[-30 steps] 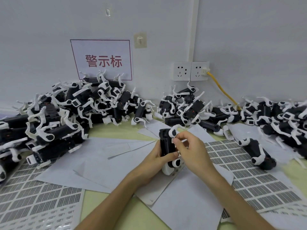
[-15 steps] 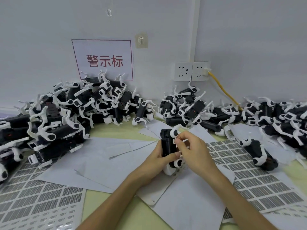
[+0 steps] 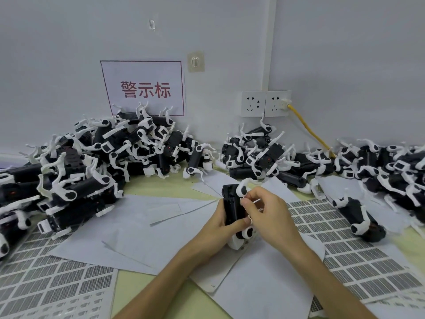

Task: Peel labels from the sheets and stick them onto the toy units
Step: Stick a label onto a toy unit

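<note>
Left hand (image 3: 220,226) grips toy unit (image 3: 233,208) upright over the table (image 3: 147,293), dark face turned toward right hand (image 3: 269,212). Right fingers (image 3: 247,201) pinched at that face, likely pressing a label; label itself too small to confirm. Label sheet (image 3: 358,247) just beside for reach.

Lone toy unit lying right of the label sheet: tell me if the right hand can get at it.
Probably not yet: the right hand is pressing a label on the held unit. Otherwise, nothing blocks the lone toy unit.
</note>
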`<move>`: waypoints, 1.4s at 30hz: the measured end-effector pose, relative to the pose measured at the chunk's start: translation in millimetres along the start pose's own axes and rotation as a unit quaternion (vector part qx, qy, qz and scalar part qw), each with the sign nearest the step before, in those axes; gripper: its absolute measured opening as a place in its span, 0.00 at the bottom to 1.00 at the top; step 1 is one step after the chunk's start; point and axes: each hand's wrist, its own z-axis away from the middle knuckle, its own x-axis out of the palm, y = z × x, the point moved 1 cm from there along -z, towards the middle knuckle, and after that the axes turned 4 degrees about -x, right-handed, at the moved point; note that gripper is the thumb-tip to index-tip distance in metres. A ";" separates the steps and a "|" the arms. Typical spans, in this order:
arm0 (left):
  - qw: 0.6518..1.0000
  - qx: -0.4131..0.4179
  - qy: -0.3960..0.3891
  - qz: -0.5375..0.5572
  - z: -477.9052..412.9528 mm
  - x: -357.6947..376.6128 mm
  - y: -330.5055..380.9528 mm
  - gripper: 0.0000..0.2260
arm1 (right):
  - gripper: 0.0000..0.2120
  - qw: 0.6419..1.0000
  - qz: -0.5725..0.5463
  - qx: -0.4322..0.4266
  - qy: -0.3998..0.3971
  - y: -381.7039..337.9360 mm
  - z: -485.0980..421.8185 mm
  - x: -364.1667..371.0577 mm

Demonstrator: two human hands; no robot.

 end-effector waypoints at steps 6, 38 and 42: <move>1.000 0.004 0.005 -0.013 -1.5 -3.2 -2.7 0.18 | 0.16 0.996 -0.072 0.053 0.031 6.8 -3.2 -8.8; 0.993 -0.056 -0.043 0.098 -0.9 -7.8 4.5 0.20 | 0.11 0.942 -0.294 0.080 -0.138 11.1 -4.2 4.0; 0.990 -0.040 -0.046 0.127 0.9 -2.0 10.9 0.17 | 0.13 0.948 -0.282 0.053 -0.140 7.5 -2.2 4.6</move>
